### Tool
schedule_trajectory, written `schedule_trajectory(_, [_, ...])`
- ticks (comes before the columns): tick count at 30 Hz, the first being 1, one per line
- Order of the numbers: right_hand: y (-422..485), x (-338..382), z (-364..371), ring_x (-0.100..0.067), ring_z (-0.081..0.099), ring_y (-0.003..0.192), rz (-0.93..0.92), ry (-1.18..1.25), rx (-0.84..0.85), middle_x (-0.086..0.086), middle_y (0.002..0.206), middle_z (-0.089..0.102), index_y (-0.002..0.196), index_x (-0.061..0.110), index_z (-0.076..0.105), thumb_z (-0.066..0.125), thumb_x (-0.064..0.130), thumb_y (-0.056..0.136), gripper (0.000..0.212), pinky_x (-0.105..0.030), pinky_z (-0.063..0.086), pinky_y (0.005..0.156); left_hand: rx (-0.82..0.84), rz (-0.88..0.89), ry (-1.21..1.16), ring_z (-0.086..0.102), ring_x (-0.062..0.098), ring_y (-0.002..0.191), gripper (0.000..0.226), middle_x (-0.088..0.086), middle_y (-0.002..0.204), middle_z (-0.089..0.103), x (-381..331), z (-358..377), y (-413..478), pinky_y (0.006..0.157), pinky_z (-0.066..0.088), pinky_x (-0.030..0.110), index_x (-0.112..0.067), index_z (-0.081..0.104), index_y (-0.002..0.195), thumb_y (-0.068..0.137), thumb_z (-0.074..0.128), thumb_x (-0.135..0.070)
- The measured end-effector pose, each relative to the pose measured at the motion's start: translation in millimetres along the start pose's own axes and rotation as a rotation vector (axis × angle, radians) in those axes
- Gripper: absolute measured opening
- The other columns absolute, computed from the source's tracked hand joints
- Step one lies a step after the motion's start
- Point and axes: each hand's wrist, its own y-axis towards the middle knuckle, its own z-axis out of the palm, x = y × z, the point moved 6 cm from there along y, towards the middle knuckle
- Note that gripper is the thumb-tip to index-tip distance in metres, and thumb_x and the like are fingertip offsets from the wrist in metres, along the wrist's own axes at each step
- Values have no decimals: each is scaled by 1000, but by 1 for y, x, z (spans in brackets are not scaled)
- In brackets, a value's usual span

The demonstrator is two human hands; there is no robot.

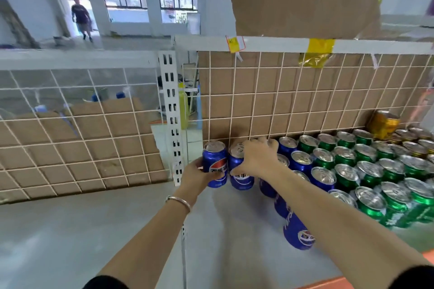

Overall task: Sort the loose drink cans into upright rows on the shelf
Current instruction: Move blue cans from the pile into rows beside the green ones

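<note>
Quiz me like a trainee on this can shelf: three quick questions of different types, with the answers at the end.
1. True or false: the left hand grips the leftmost blue can, which stands upright.
2. Which cans stand to the right of the blue ones? A red, B green, C white.
3. Fill in: the right hand grips the second blue can from ___.
Key: 1 true; 2 B, the green cans; 3 above.

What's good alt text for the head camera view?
The left hand grips an upright blue can and the right hand grips a second blue can beside it, at the left end of a mesh-backed shelf; rows of green cans stand to their right.
</note>
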Motion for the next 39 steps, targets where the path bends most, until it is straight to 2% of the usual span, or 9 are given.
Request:
schedule_trajectory(4, [19,-7,4,-28,35,131,-49,-49,-38,-4,136,49,131,18,46,68,60,71,77,-52,20,108,-43,17,47,63,29,104,66,12,115,67,4,9,18,98,48,46,-8,60,119,59,87,-7])
schedule_trajectory(9, [37,-21,11,-30,27,136,-48,-90,-24,-8,142,41,130,15,49,67,64,70,80,-56,16,111,15,11,65,59,17,94,58,-1,106,62,7,27,26,89,47,29,-14,56,115,64,83,-6])
schedule_trajectory(14, [47,-21,24,-31,20,139,-77,-193,11,-11,146,33,135,13,43,63,67,70,88,-56,16,111,-46,34,137,64,20,103,73,4,113,68,32,32,44,97,49,44,-14,58,118,53,90,-20])
schedule_trajectory(20, [47,-19,31,-30,24,138,-12,-192,18,-9,146,34,139,13,38,63,65,73,88,-54,14,111,-34,60,151,59,21,109,71,1,119,61,27,33,36,100,47,40,-16,50,123,62,86,-15])
schedule_trajectory(25, [33,-14,33,-31,22,139,-31,-155,-94,-11,150,23,145,16,24,66,51,78,86,-54,11,113,-3,66,209,57,23,114,69,5,124,60,22,33,31,97,43,29,-12,49,127,67,83,-17])
schedule_trajectory(29, [19,-20,28,-31,20,140,-33,-58,-154,-9,153,18,149,21,15,63,45,83,85,-53,8,114,-4,50,219,60,21,109,64,5,122,63,21,30,26,89,42,24,-13,53,125,68,82,-20])
schedule_trajectory(32, [12,-23,17,-28,23,139,-55,26,-196,-6,150,27,146,23,26,60,44,83,74,-52,7,115,4,84,285,62,18,97,54,-1,109,66,20,31,13,82,44,22,-16,58,119,70,80,-25])
schedule_trajectory(35, [3,-18,8,-26,26,136,-97,111,-156,-2,143,38,140,27,38,55,41,82,61,-52,5,114,45,98,228,63,15,91,47,-3,98,67,23,40,-4,78,45,21,-16,61,113,70,79,-21])
schedule_trajectory(39, [-14,-10,9,-24,24,136,-166,127,-59,1,143,39,141,30,36,56,29,80,64,-51,3,114,88,130,289,65,16,88,42,-3,92,70,26,63,-17,77,50,25,-18,64,101,66,82,-31])
